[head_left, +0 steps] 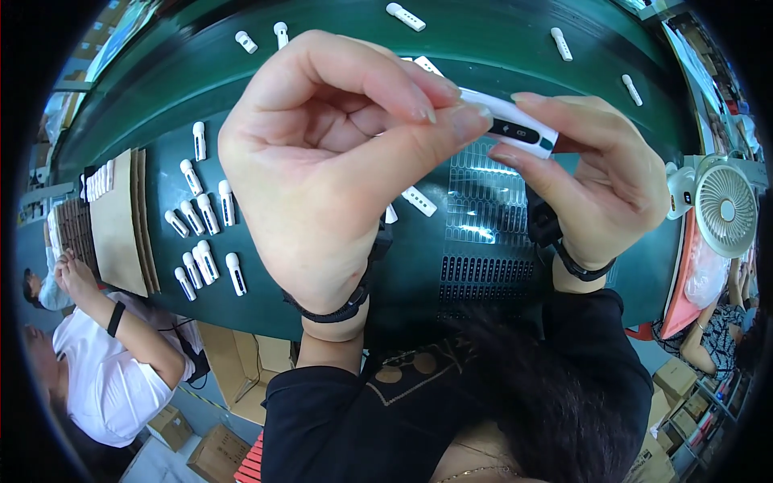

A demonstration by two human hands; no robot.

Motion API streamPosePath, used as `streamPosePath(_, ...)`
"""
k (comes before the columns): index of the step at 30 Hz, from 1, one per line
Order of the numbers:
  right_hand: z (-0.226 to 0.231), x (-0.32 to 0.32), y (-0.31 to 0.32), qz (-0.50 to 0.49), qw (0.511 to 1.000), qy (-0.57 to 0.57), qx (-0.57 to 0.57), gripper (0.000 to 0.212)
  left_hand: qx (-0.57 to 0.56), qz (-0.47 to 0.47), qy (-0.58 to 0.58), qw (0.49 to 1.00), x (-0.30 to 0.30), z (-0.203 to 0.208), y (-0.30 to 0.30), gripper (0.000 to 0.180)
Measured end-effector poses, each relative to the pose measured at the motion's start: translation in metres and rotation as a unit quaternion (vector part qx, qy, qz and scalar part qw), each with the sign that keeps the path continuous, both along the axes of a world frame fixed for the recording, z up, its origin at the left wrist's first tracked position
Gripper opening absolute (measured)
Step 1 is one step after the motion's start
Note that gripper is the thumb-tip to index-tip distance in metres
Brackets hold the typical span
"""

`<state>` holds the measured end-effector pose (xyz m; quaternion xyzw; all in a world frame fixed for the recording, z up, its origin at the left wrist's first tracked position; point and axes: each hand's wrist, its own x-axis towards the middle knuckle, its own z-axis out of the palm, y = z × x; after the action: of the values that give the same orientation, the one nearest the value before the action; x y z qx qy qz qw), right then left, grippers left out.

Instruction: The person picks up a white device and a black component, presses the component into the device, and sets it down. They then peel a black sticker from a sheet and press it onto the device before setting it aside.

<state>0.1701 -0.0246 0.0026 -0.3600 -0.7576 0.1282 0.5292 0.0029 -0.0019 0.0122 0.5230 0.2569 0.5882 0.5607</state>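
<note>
Between my two hands, raised above the green table, is a small white microphone-shaped device (522,131) with a black oval label on its side. My left hand (322,169) pinches its left end with thumb and index finger, covering that end. At its right end, my right hand (604,157) grips it between thumb and fingertips. Below the hands lies a clear sheet of stickers (487,197), with rows of black oval labels (487,278) nearer to me. Another white device (419,201) lies partly behind my left wrist.
Several similar white devices (207,213) lie left on the green table (322,318); others are scattered along its far side. Cardboard sheets (121,221) stand at the left edge near a co-worker in white (113,386). A white fan (725,205) stands on the right.
</note>
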Motion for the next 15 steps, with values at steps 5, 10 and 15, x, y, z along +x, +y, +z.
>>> streamPosePath(5,-0.0002,-0.0016,-0.0015,-0.013,1.0,0.013,-0.01,0.031,-0.007,0.006,-0.004,1.0,0.0044,-0.0026,-0.0009,0.027)
streamPosePath(10,-0.0008,-0.0008,-0.0017,-0.022,1.0,0.012,-0.007,0.03,0.003,0.02,0.015,1.0,0.0076,-0.0033,-0.0019,0.026)
streamPosePath(15,-0.0029,-0.0029,0.0008,-0.022,1.0,-0.003,-0.019,0.03,0.068,0.072,0.172,0.98,0.0048,-0.0052,0.0044,0.018)
